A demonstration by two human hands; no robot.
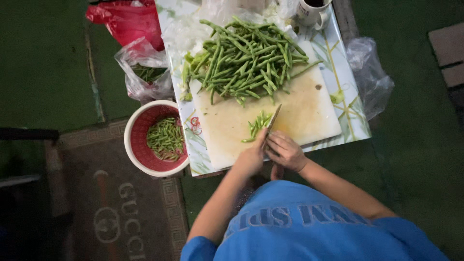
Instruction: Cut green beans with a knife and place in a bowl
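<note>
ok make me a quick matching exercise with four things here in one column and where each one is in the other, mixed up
Things:
1. knife
2. pile of whole green beans
3. red colander
4. white mug

Places:
A. far end of the cutting board
B. top corner of the tray
C. in the right hand
D. left of the tray, holding cut beans

Pairs: 1-C, 2-A, 3-D, 4-B

— Where are the 2 hands?
— Side by side and touching, out ahead of the chest. The left hand [251,157] lies knuckles up, fingers bunched and pointing forward.
— And the right?
— The right hand [286,152] is curled closed, back of the hand up, wrist bent inward. Both forearms are bare and angle in from the elbows, making a V.
</note>
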